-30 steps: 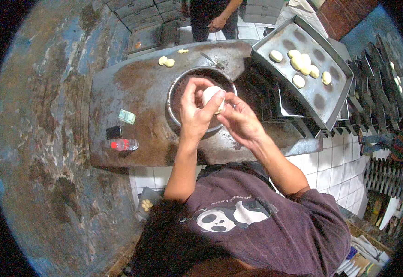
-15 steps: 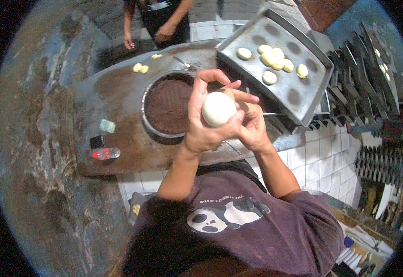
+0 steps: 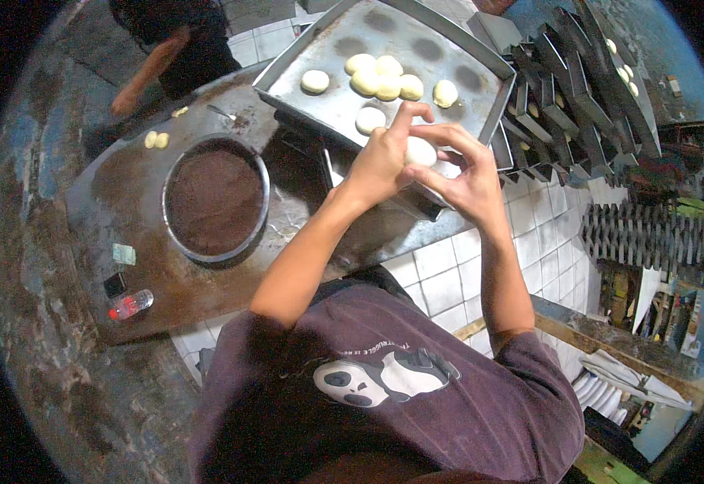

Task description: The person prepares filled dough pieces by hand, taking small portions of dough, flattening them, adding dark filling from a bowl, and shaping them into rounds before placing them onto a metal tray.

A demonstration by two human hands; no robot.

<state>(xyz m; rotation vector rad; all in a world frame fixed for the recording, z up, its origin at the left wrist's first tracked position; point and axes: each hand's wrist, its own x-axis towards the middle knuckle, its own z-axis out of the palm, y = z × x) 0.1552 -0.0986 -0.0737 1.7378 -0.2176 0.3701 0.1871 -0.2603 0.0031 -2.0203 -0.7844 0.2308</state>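
A pale round dough ball (image 3: pixel 421 153) is held between my two hands, over the near edge of a large metal baking tray (image 3: pixel 332 50). My left hand (image 3: pixel 380 168) closes on the ball from the left. My right hand (image 3: pixel 474 173) grips it from the right, thumb below and fingers curled over the top. The fingers hide part of the ball. On the tray, several yellowish dough balls (image 3: pixel 387 85) sit clustered, with single ones apart, including a paler dough ball (image 3: pixel 370 121) just beyond my left hand.
Left of my arms stands a round metal pan (image 3: pixel 166 194) of dark brown crumbly filling (image 3: pixel 215 198). Two dough pieces (image 3: pixel 157 140), a plastic bottle (image 3: pixel 132 305) and a banknote-like paper (image 3: pixel 124 254) lie on the worktable (image 3: pixel 86 234). Stacked trays (image 3: pixel 566 105) rise at right. A co-worker (image 3: pixel 179 48) stands across the table.
Both hands have carried the dough ball from beside the pan rightward to the tray's near edge. The view has turned right, and the co-worker now appears further left.
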